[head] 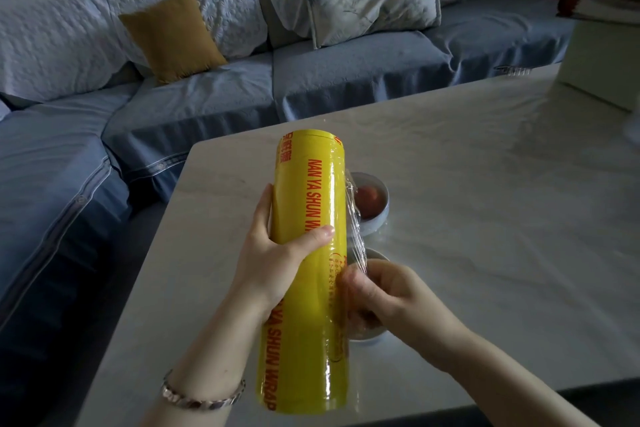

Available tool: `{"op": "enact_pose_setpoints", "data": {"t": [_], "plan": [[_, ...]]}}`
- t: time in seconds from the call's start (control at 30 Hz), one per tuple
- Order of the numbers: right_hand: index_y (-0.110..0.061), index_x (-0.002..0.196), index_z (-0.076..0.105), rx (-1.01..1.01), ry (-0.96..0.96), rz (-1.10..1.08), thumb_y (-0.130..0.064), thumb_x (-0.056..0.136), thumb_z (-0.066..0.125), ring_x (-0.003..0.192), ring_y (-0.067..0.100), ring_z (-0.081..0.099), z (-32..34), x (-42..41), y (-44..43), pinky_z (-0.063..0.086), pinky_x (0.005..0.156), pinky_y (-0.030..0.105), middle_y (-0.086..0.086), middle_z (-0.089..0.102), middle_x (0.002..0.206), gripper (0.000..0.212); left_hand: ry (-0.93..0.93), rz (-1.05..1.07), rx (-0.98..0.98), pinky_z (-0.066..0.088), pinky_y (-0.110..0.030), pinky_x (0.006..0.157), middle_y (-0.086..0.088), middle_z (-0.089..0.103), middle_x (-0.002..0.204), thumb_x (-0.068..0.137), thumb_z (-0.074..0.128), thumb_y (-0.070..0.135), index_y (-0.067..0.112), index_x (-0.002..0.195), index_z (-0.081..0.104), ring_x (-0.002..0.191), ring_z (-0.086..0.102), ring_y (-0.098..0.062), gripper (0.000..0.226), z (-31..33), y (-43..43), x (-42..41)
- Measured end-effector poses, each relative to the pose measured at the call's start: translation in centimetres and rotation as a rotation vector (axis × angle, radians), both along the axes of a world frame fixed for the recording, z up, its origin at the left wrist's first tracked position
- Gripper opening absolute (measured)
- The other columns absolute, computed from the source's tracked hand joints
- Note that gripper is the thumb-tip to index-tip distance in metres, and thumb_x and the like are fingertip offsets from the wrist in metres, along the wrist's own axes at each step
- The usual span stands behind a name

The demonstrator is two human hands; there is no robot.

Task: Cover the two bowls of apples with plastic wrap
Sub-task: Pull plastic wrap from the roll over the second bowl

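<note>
Yellow cylindrical plastic wrap roll [306, 253] held in the air over the pale marble-look worktop [485, 201], film edge getting started.
Left hand [273, 262] grips the roll mid-body, fingers curled round it; right hand [391, 291] pinches the loose clear film edge [355, 218] on the roll's right side. Two small pale round bowls sit just behind the roll: far bowl [384, 211] shows one red apple [370, 199], near bowl [376, 255] is mostly hidden by the right hand, contents can't tell. Neither is covered yet. To do this well, probably: free the full edge width first, pull flat and even so the film doesn't bunch, steady the roll, draw enough to overhang a rim.
</note>
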State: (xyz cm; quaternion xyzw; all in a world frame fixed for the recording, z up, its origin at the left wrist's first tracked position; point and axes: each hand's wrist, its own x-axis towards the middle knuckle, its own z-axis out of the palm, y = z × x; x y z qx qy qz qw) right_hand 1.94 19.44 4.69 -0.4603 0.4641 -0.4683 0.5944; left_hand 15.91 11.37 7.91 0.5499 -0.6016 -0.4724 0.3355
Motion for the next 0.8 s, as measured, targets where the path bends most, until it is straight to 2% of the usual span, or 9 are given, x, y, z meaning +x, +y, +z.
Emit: {"op": "enact_pose_setpoints", "data": {"t": [0.1,0.17,0.23,0.3,0.4,0.5,0.67,0.8], "plan": [[-0.020,0.060,0.053,-0.066,0.336,-0.013,-0.038,0.070,0.075,0.061,0.009,0.051,-0.2,0.2,0.0,0.044,0.058,0.020,0.002,0.056,0.072,0.030,-0.038,0.031,-0.001,0.056,-0.043,0.082,0.007,0.056,0.123,0.057,0.079,0.049,0.042,0.142,0.020,0.099,0.062,-0.019,0.103,0.0,-0.5,-0.4],[-0.024,0.053,0.044,-0.096,0.472,-0.171,-0.034,0.075,0.072,0.066,0.005,0.046,-0.8,0.7,-0.3,0.041,0.059,0.014,-0.007,0.052,0.081,0.036,-0.072,0.069,0.009,0.055,-0.043,0.083,0.004,0.055,0.125,0.061,0.079,0.051,0.034,0.142,0.023,0.101,0.061,-0.021,0.100,0.1,-1.0,-0.7],[-0.025,0.054,0.040,-0.141,0.374,-0.234,-0.032,0.082,0.065,0.066,0.009,0.044,-1.1,1.1,-0.7,0.040,0.060,0.021,-0.005,0.051,0.077,0.039,-0.063,0.082,0.041,0.055,-0.037,0.075,0.002,0.062,0.115,0.057,0.078,0.054,0.020,0.132,0.038,0.093,0.064,-0.019,0.091,0.4,-1.1,-1.1],[-0.024,0.054,0.035,-0.157,0.238,-0.283,-0.028,0.084,0.063,0.061,0.012,0.043,-0.8,0.8,-1.1,0.039,0.057,0.028,0.000,0.048,0.065,0.041,-0.031,0.030,0.058,0.055,-0.030,0.068,0.005,0.066,0.104,0.047,0.079,0.058,0.021,0.120,0.050,0.085,0.066,-0.015,0.087,0.8,-0.9,-1.1],[-0.016,0.058,0.034,-0.175,0.098,-0.324,-0.025,0.080,0.059,0.047,-0.001,0.043,0.0,-0.5,-1.0,0.037,0.048,0.011,-0.011,0.048,0.046,0.034,0.108,-0.137,0.106,0.057,-0.028,0.063,0.005,0.069,0.104,0.043,0.085,0.047,0.036,0.121,0.048,0.083,0.071,-0.017,0.087,0.9,-0.6,-0.4],[-0.014,0.060,0.035,-0.199,0.059,-0.338,-0.033,0.069,0.057,0.047,-0.003,0.045,0.2,-0.5,-0.9,0.037,0.048,0.009,-0.014,0.050,0.047,0.030,0.299,-0.220,0.199,0.058,-0.032,0.062,0.000,0.069,0.107,0.056,0.078,0.031,0.041,0.125,0.043,0.086,0.072,-0.023,0.078,0.4,-0.5,-0.2],[-0.015,0.065,0.049,-0.164,0.149,-0.417,-0.027,0.080,0.062,0.055,-0.002,0.049,-0.8,-0.3,-1.2,0.041,0.055,0.011,-0.013,0.058,0.056,0.024,0.380,-0.177,0.132,0.057,-0.032,0.062,0.000,0.072,0.101,0.048,0.076,0.037,0.036,0.123,0.049,0.087,0.071,-0.026,0.080,-0.1,-1.1,0.1],[-0.008,0.076,0.053,-0.159,-0.018,-0.292,-0.036,0.072,0.057,0.060,0.004,0.054,-0.4,-0.2,-0.9,0.044,0.058,0.015,-0.007,0.060,0.062,0.028,0.405,-0.222,0.220,0.058,-0.038,0.066,-0.011,0.067,0.114,0.061,0.072,0.031,0.029,0.127,0.048,0.093,0.069,-0.032,0.070,0.3,-1.7,1.2]]}}
